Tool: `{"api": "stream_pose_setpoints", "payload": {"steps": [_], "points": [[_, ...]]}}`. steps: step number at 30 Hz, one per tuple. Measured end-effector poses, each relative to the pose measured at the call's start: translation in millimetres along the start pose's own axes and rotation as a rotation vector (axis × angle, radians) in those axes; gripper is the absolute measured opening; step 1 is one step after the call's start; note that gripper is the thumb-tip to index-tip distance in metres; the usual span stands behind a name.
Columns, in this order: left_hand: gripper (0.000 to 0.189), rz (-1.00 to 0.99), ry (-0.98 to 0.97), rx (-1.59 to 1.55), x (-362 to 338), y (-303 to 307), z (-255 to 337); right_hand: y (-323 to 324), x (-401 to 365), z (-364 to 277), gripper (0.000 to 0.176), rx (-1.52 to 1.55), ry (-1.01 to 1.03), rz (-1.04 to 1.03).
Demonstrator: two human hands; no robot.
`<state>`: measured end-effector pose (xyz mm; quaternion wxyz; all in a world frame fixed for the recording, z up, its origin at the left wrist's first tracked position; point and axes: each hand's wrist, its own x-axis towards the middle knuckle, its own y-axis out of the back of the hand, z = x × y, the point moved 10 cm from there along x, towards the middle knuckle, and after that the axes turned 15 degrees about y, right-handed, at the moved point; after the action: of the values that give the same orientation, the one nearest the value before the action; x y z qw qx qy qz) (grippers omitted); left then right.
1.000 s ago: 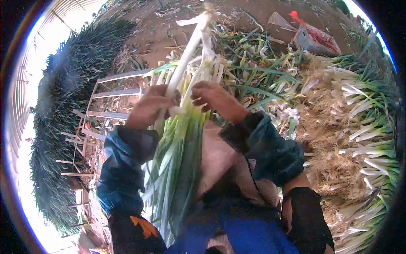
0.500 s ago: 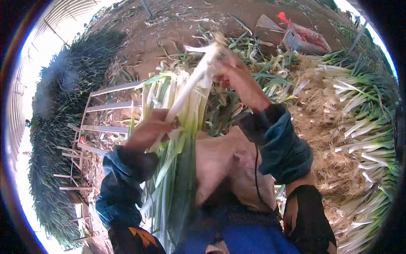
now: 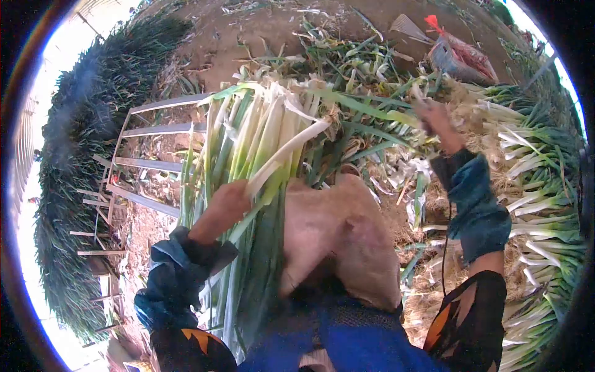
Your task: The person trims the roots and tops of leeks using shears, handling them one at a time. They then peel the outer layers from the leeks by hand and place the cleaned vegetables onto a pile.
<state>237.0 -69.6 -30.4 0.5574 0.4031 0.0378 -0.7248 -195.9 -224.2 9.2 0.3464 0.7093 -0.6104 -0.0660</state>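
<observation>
My left hand is closed around a long leek, whose white end points up and to the right. Beneath it lies a bundle of leeks, white ends at the far side and green leaves running down beside my left leg. Off to the right, my right hand is smeared by motion and looks closed on a peeled leek leaf, a green strip stretching to the left. Its fingertips are hard to make out.
A slatted metal rack supports the bundle. Trimmed leeks line the right side, roots inward. Leaf scraps litter the ground ahead, near a crate with red netting. Another large mass of leeks stands at left.
My right hand has swung right, away from the leek's white end, and a green strip now trails beside it. The leek in my left hand has tilted lower to the right.
</observation>
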Motion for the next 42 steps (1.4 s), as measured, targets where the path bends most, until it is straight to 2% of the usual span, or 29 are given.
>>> {"api": "stream_pose_setpoints", "payload": {"steps": [1,4,5,6,8,11,13,14,15,17,19,21,23,26,27,29,31,33,36,39,42], "points": [[0.005,0.099,-0.247,0.097,5.7,-4.3,9.0,-20.4,1.4,-12.0,0.036,0.018,0.006,-0.060],[0.009,0.164,-0.265,0.437,18.9,-30.3,19.5,-99.2,0.2,-59.5,0.039,0.098,0.021,-0.321],[0.012,0.105,-0.353,0.278,4.0,-37.7,34.4,-119.9,-1.1,-80.3,0.035,0.096,0.003,-0.433],[0.013,0.138,-0.307,0.340,8.2,-41.8,33.2,-140.1,-3.5,-101.3,0.032,0.093,-0.011,-0.545],[0.014,0.205,-0.221,0.462,17.6,-43.2,31.1,-145.0,3.0,-81.7,0.035,-0.176,0.113,-0.447],[0.011,0.202,-0.272,0.622,2.0,-35.3,43.4,-136.1,2.7,-43.7,0.024,-0.640,0.433,-0.414],[0.009,0.287,-0.116,0.562,41.3,-3.8,-2.7,-77.2,7.5,24.5,0.019,-0.864,0.263,-0.291],[0.010,0.308,-0.209,0.454,42.8,14.0,1.2,-49.4,5.1,42.8,0.019,-0.716,0.145,-0.288],[0.014,0.321,-0.306,0.353,43.4,31.6,4.5,-30.6,-2.7,34.1,0.017,-0.768,0.284,-0.148],[0.012,0.482,-0.627,0.269,46.5,50.5,37.1,-44.9,-19.0,66.8,0.023,-1.124,0.382,-0.118],[0.009,0.620,-0.830,0.351,84.1,62.2,47.6,-64.6,-10.9,90.5,0.046,-1.246,0.274,-0.197],[0.006,0.675,-0.764,0.589,127.4,56.8,50.1,-94.6,-10.8,66.4,0.051,-1.086,0.323,-0.134],[0.011,0.657,-0.493,0.886,171.0,32.7,56.0,-117.7,-13.0,38.0,0.056,-0.853,0.314,-0.116],[0.021,0.661,-0.257,0.631,175.9,30.6,51.4,-136.9,-17.2,26.6,0.063,-0.589,0.102,-0.219],[0.032,0.687,-0.296,0.587,183.0,36.6,49.4,-138.6,-15.5,21.5,0.064,-0.561,0.025,-0.248],[0.032,0.815,-0.410,0.700,164.7,31.1,56.7,-140.0,-17.5,19.0,0.062,-0.551,0.026,-0.254],[0.029,0.801,-0.342,0.694,168.8,34.1,53.0,-141.3,-18.4,21.8,0.059,-0.533,0.019,-0.274],[0.024,0.641,-0.090,0.565,216.9,48.6,6.0,-143.8,-20.1,30.0,0.057,-0.506,0.006,-0.310],[0.023,0.508,-0.696,0.675,202.2,30.0,22.7,-145.9,-19.3,26.1,0.055,-0.463,-0.008,-0.346],[0.024,0.357,-0.507,0.787,199.3,33.8,30.5,-136.5,-15.7,5.3,0.056,-0.312,0.080,-0.266],[0.027,0.387,-0.229,0.375,173.7,53.8,28.4,-132.7,-5.1,2.3,0.063,-0.328,0.339,-0.084]]}}
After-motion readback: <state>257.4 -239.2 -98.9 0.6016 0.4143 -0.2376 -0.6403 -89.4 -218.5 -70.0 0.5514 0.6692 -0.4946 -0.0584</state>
